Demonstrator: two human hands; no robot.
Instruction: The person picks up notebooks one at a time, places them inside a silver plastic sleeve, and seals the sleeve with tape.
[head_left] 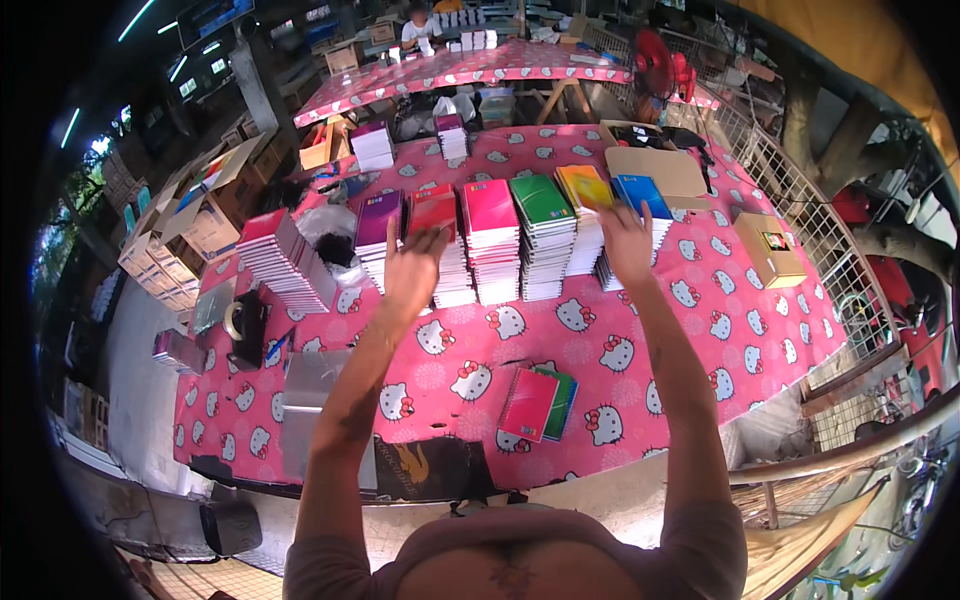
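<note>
A row of tall spiral notebook stacks stands across the table, with purple (pixel 378 218), red (pixel 433 205), pink (pixel 488 208), green (pixel 541 201), yellow (pixel 582 186) and blue (pixel 640 190) covers on top. My left hand (pixel 414 272) rests at the near side of the purple and red stacks, its fingers apart on their top covers. Reaching over the yellow and blue stacks, my right hand (pixel 627 247) has its fingers spread and holds nothing. Nearer to me, a loose pink notebook (pixel 528 404) partly covers a green one (pixel 563 408).
Left of the row stand another notebook stack (pixel 285 260) and a black tape dispenser (pixel 246 330). Two stacks (pixel 372 146) (pixel 451 136) sit at the far edge. Cardboard boxes (pixel 205 215) line the left; a small carton (pixel 768 250) lies right. A person (pixel 421 30) sits far back.
</note>
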